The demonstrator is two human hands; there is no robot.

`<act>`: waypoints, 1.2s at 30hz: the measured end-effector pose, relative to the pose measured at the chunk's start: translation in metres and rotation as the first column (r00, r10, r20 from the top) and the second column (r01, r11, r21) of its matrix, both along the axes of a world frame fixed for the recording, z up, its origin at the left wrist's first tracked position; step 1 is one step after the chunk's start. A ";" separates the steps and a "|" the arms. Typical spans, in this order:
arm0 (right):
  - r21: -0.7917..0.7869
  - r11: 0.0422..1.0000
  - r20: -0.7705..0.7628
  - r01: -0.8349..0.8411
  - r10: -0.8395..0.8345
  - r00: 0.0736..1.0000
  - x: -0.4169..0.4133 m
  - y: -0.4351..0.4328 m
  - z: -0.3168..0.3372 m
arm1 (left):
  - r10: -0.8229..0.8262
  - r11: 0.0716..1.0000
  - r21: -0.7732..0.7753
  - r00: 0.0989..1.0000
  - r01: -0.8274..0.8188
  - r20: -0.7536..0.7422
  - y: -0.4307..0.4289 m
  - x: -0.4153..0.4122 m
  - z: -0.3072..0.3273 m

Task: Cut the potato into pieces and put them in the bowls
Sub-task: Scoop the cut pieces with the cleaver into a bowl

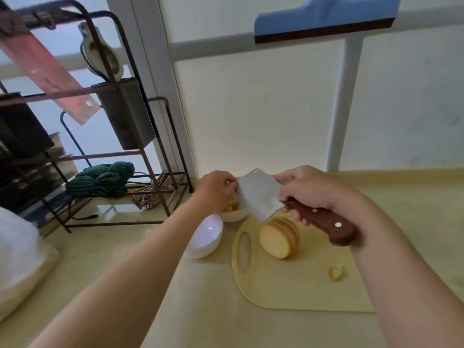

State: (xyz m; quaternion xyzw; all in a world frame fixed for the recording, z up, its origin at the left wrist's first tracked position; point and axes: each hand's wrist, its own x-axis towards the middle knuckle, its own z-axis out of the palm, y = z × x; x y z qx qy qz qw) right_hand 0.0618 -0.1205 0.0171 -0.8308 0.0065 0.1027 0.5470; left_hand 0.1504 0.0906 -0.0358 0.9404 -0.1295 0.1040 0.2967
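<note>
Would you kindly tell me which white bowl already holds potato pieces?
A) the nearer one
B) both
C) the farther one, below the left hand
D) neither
C: yellow potato pieces show in the farther bowl, below the left hand and the cleaver that the right hand grips, while the nearer bowl shows only its white inside.

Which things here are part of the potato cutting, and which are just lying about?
Job: cleaver, sliced potato, potato scrap, cutting board, near bowl, far bowl.
Lying about: metal rack, green cloth, checked cloth.
</note>
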 end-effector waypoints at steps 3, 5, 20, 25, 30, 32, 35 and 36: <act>-0.009 0.999 -0.010 0.053 -0.054 0.999 0.000 -0.016 0.004 | 0.041 0.997 -0.063 0.997 -0.045 -0.057 0.005 0.004 -0.005; -0.019 0.998 -0.002 0.054 -0.054 0.999 -0.002 -0.021 0.006 | 0.044 0.996 -0.078 0.998 -0.047 -0.041 0.005 0.005 0.001; -0.098 0.988 0.125 0.117 -0.104 0.987 -0.034 -0.053 0.023 | -0.059 0.970 -0.221 0.982 0.099 0.178 -0.052 -0.076 0.029; -0.120 0.964 0.159 0.236 -0.216 0.963 -0.079 -0.095 -0.004 | -0.321 0.935 -0.097 0.928 0.342 0.189 -0.089 -0.134 0.004; 0.001 0.936 0.105 0.352 -0.350 0.931 -0.107 -0.130 -0.059 | -0.416 0.900 0.142 0.909 0.413 -0.006 -0.121 -0.154 -0.041; 0.041 0.927 0.114 0.373 -0.376 0.920 -0.106 -0.135 -0.073 | -0.435 0.888 0.161 0.900 0.431 -0.013 -0.129 -0.156 -0.050; 0.105 0.925 0.123 0.364 -0.376 0.919 -0.100 -0.139 -0.082 | -0.446 0.869 0.231 0.895 0.438 -0.022 -0.136 -0.157 -0.050; 0.116 0.926 0.120 0.359 -0.371 0.921 -0.098 -0.139 -0.083 | -0.444 0.862 0.260 0.896 0.434 -0.023 -0.137 -0.156 -0.049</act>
